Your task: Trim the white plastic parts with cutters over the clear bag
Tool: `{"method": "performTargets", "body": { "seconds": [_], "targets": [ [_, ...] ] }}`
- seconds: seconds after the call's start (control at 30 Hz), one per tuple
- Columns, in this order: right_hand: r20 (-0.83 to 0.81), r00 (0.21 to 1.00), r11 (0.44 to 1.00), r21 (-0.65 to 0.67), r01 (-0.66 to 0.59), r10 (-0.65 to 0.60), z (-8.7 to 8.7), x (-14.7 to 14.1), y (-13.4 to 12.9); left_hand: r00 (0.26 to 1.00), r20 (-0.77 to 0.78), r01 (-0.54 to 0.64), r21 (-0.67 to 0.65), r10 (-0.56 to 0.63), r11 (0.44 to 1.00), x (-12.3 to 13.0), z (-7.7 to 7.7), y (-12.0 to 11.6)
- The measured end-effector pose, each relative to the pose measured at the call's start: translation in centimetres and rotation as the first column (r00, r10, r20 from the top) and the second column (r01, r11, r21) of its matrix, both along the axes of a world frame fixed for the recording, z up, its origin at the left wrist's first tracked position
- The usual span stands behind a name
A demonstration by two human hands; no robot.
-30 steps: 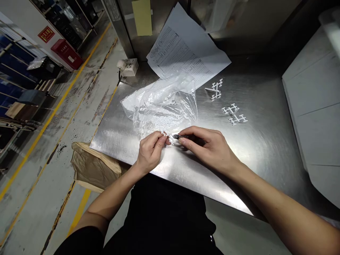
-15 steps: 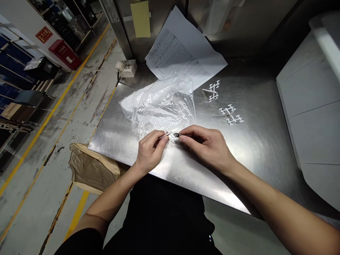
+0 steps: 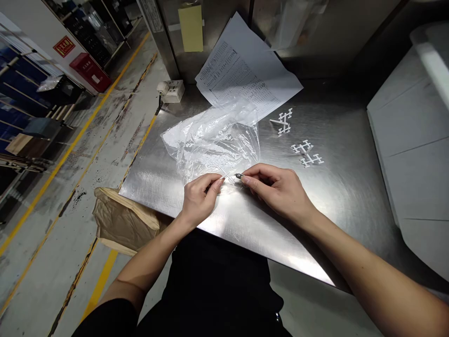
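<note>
My left hand (image 3: 201, 194) pinches a thin white plastic piece (image 3: 228, 177) between thumb and forefinger; slender arms of it stick out to the right. My right hand (image 3: 277, 189) is closed around a small dark metal tool (image 3: 239, 176), its tip pointing at the white piece with a small gap between. Most of the tool is hidden by the fingers, so its exact kind does not show. Under and behind both hands lies a clear plastic bag (image 3: 217, 145). Two white branched plastic frames, a nearer one (image 3: 307, 153) and a farther one (image 3: 283, 122), rest to the right.
Printed sheets (image 3: 245, 70) lie at the back of the steel table (image 3: 154, 173). A white power socket (image 3: 173, 91) sits at the back left corner. A large pale panel (image 3: 414, 140) bounds the right side. Below the left edge stands an open brown bag (image 3: 122, 217).
The tool tip in my right hand has drawn slightly right, away from the white piece. Fewer white parts now show at my left fingertips. The whole view has shifted a little.
</note>
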State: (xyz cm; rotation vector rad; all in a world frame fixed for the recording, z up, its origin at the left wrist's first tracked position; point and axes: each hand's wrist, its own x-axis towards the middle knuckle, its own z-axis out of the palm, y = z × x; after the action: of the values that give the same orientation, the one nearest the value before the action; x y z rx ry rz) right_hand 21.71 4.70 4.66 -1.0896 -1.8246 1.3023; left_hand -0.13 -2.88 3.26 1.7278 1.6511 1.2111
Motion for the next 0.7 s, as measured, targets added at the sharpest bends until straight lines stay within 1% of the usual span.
{"method": "performTargets", "body": {
  "seconds": [0.07, 0.17, 0.3, 0.57, 0.7],
  "targets": [
    [-0.028, 1.000, 1.000, 0.000, -0.006, 0.006, 0.3, 0.1, -0.1, 1.000, 0.004, -0.001, -0.003, 0.001, 1.000, 0.0, 0.0, 0.0],
    [-0.067, 0.996, 0.999, 0.003, -0.050, 0.050, 0.9, 0.1, -0.4, 1.000, 0.009, -0.001, 0.005, 0.001, 1.000, 0.0, 0.0, 0.0],
    [-0.062, 0.993, 0.995, 0.009, -0.103, 0.103, 1.2, 0.0, -0.9, 1.000, 0.015, 0.002, 0.013, -0.002, 1.000, 0.0, 0.0, 0.0],
    [-0.033, 0.994, 0.994, 0.022, -0.104, 0.105, 1.1, 0.0, -1.0, 1.000, -0.018, 0.017, 0.042, -0.016, 0.999, 0.0, 0.0, 0.0],
    [-0.035, 0.997, 0.997, 0.002, -0.072, 0.072, 0.9, -0.2, -1.1, 0.999, -0.053, 0.012, 0.054, -0.009, 0.998, 0.0, 0.0, -0.1]
  ]
}}
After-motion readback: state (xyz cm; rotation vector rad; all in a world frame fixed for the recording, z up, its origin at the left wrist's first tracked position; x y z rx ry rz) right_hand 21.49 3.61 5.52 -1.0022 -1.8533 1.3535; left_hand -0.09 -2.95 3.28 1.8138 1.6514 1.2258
